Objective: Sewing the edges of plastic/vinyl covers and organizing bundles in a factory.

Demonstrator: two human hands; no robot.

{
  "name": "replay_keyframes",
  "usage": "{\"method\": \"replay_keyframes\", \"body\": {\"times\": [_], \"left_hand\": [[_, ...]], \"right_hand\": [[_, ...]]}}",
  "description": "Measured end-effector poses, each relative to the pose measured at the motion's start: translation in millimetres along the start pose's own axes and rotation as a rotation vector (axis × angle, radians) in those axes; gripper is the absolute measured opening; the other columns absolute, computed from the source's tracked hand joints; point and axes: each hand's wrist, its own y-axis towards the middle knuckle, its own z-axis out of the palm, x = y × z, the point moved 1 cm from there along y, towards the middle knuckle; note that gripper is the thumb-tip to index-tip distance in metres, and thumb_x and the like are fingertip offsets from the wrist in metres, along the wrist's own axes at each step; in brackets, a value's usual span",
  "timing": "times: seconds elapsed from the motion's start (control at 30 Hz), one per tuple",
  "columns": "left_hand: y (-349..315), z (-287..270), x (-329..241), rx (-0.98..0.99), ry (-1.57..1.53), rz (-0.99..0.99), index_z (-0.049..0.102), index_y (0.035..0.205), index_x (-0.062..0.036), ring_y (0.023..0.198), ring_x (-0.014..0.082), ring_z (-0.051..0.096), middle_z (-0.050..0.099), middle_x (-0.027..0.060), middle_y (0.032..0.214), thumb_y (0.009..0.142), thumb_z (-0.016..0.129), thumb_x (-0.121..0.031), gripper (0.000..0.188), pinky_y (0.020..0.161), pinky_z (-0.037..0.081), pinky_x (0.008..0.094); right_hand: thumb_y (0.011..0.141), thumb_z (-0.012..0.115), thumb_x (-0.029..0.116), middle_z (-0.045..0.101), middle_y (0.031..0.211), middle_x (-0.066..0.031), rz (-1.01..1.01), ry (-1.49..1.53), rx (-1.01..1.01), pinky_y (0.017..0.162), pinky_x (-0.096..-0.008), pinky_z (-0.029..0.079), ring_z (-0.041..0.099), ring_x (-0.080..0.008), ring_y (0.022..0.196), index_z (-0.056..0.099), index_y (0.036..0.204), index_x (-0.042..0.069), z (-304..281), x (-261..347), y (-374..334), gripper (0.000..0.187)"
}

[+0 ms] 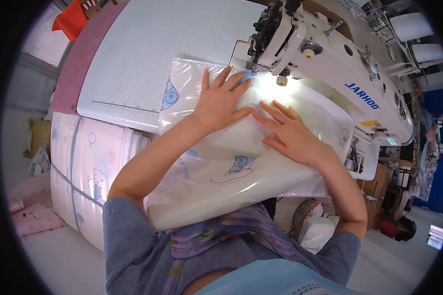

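A glossy, milky plastic sheet [202,169] printed with blue cartoon figures lies over the sewing table and drapes off its near edge toward my lap. My left hand [221,101] rests flat on it with fingers spread, fingertips close to the needle area. To its right, my right hand [290,130] also lies flat on the sheet, fingers apart and pointing at the lit spot. The white sewing machine [330,64] stands over the sheet's far right part, its lamp glaring below the head. The needle and presser foot are hard to make out in that glare.
The pale table top [147,54] with a printed ruler stretches left, edged by a mauve strip [86,64]. A strapped bundle of printed plastic [98,157] stands at the left. White thread cones [411,27] sit at the far right. Pink printed packages [37,219] lie at the lower left.
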Motion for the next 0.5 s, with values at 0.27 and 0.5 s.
{"method": "replay_keyframes", "body": {"times": [0.27, 0.5], "left_hand": [[3, -8, 2, -0.024, -0.082, 0.018, 0.063, 0.137, -0.0182, 0.149, 0.0355, 0.036, 0.051, 0.0106, 0.145, 0.090, 0.073, -0.047, 0.056, 0.118, 0.019, 0.0729], [-2, -10, 0, -0.078, -0.157, 0.125, 0.072, 0.123, -0.0155, 0.131, 0.0310, 0.051, 0.056, 0.0092, 0.127, 0.090, 0.074, -0.033, 0.038, 0.116, 0.031, 0.0689]], "right_hand": [[0.097, 0.066, 0.025, 0.034, 0.167, -0.0077, 0.039, -0.030, -0.014, 0.126, -0.0571, 0.019, 0.028, -0.0363, 0.154, 0.053, 0.151, 0.023, 0, -7, -1, 0.056], [0.097, 0.065, 0.026, 0.039, 0.164, -0.0079, 0.044, -0.072, -0.083, 0.124, -0.0551, 0.023, 0.035, -0.0359, 0.150, 0.055, 0.150, 0.025, -9, -19, 10, 0.054]]}}
